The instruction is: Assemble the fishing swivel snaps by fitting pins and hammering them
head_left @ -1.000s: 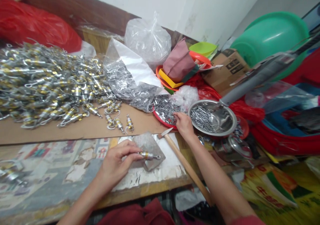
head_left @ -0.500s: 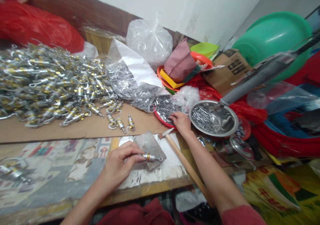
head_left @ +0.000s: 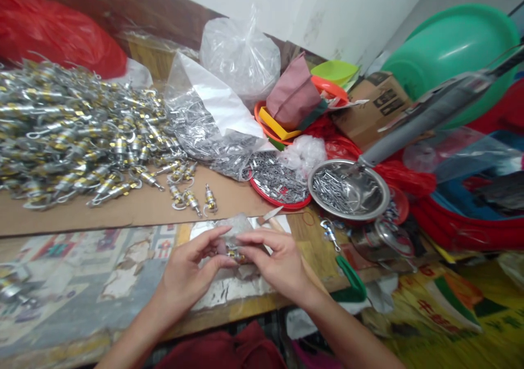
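Note:
Between my two hands is a small silver-and-gold metal fitting (head_left: pixel 233 254), lying sideways. My left hand (head_left: pixel 194 265) pinches its left end between thumb and fingers. My right hand (head_left: pixel 278 260) is closed at its other end; the fingertips hide that end and whatever they hold. Beneath the hands sits a grey metal block (head_left: pixel 240 224) on white paper. A hammer (head_left: pixel 270 216) with a wooden handle lies partly under my right hand and forearm. Just beyond, a red dish (head_left: pixel 282 205) carries many small grey metal pieces.
A large heap of similar fittings (head_left: pixel 82 134) covers cardboard (head_left: pixel 135 210) at the left. Right of the dish stands a steel bowl (head_left: pixel 368 194) of metal pins, with a grey tool (head_left: pixel 426 118) slanting over it. A clear bag (head_left: pixel 204 129) of metal parts lies behind.
My right hand has left the dish of small metal pieces and come down left to the fitting in my left hand. The green strip and another fitting at the right are now uncovered.

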